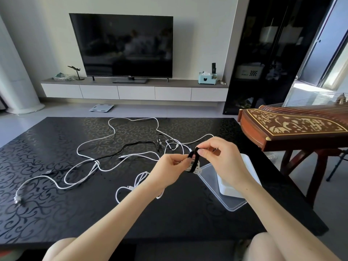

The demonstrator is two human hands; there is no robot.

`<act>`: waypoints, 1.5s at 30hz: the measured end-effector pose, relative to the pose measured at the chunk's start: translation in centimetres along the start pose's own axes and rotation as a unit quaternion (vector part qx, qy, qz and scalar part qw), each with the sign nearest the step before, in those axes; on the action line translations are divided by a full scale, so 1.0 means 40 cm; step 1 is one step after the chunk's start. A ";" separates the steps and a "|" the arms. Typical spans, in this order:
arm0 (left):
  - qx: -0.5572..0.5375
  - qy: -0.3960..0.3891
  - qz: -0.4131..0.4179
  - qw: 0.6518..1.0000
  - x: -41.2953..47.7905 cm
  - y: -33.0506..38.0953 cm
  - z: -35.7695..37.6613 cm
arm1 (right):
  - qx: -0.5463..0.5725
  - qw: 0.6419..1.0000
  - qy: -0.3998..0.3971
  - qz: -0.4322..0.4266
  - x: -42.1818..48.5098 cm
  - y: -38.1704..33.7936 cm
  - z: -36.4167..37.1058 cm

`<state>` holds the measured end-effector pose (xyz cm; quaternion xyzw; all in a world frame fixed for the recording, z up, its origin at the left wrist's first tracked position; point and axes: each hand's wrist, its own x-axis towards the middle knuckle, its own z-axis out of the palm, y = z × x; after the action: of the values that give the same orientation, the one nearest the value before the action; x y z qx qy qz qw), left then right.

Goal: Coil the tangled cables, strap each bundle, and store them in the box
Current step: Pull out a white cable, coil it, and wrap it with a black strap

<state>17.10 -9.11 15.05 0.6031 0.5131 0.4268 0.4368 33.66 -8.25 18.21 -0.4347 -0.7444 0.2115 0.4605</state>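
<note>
Above the black patterned table (56, 213), my left hand (169, 166) holds a small coil of white cable (195, 167) and pinches one end of a black strap (194, 159). My right hand (224, 157) pinches the strap's other end, which loops around the coil. Several white cables (90, 166) and a black cable (131, 146) lie tangled across the table's middle and left. The white box (250, 172) sits on its clear lid (212, 181) at the table's right, partly hidden by my right forearm.
A wooden zither (293, 129) on a stand rises just right of the table. Beyond the table stand a TV (124, 46) on a low white cabinet (131, 90), a scale (101, 107) on the floor, and a dark cabinet (267, 53).
</note>
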 end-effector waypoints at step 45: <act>0.102 -0.127 -0.087 0.983 -0.046 0.000 0.020 | -0.131 0.986 0.070 -0.078 -0.062 -0.004 0.059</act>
<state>17.65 -11.02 14.72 0.6468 0.5446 0.2526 0.4704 32.03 -10.21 15.92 -0.4459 -0.7632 0.0443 0.4656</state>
